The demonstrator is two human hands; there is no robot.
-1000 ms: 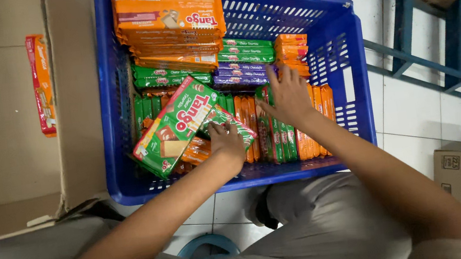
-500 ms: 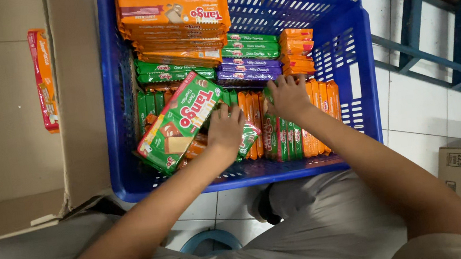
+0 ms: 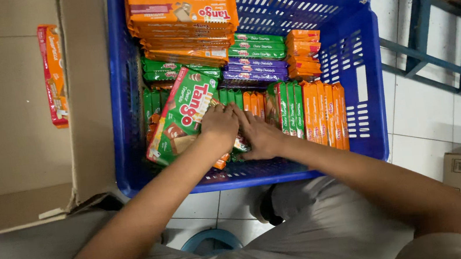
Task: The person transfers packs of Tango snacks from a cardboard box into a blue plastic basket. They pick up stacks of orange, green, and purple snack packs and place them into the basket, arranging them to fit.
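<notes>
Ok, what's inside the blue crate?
The blue crate holds orange, green and purple wafer packs, stacked and upright. Left hand and right hand cover some; lower layers are hidden.

Right hand [image 3: 263,137] pulled back from the upright orange packs at 3 o'clock, now pressed against left hand [image 3: 219,126] mid-crate. Both hands now down on the standing packs. Large green wafer pack [image 3: 182,115] tipped more upright, shifted toward 9 o'clock, left hand's fingers [image 3: 222,108] at its edge.

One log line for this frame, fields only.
left hand: on green wafer pack | right hand: among upright packs | container: blue crate
</notes>
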